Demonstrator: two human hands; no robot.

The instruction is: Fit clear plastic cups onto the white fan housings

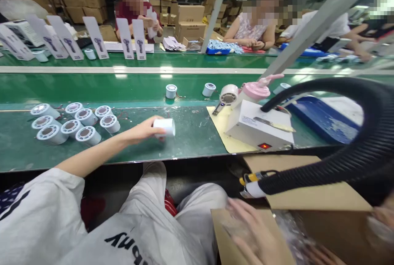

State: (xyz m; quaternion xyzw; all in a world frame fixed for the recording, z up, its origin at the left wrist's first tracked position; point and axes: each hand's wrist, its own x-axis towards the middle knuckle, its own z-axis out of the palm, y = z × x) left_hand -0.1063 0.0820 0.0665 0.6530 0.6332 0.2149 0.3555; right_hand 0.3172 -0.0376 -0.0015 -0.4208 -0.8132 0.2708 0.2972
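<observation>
My left hand (148, 129) reaches over the green bench and is closed around a pale blue cylindrical fan unit (166, 127), tipped on its side. To its left, several similar fan units (83, 119) with thin wires stand grouped on the bench. At the lower right, my right hand (254, 230) is smeared by motion above the flap of an open cardboard box (335, 232). Clear plastic shows around its fingers, but whether they grip it cannot be made out.
A white machine (257, 123) with a lit red switch and a thick black hose (310, 174) stand at right. Behind are a pink-lidded cup (257, 90), a blue tray (323, 119) and a green conveyor (123, 88). Co-workers sit opposite; another person's hand (386, 215) shows at the right edge.
</observation>
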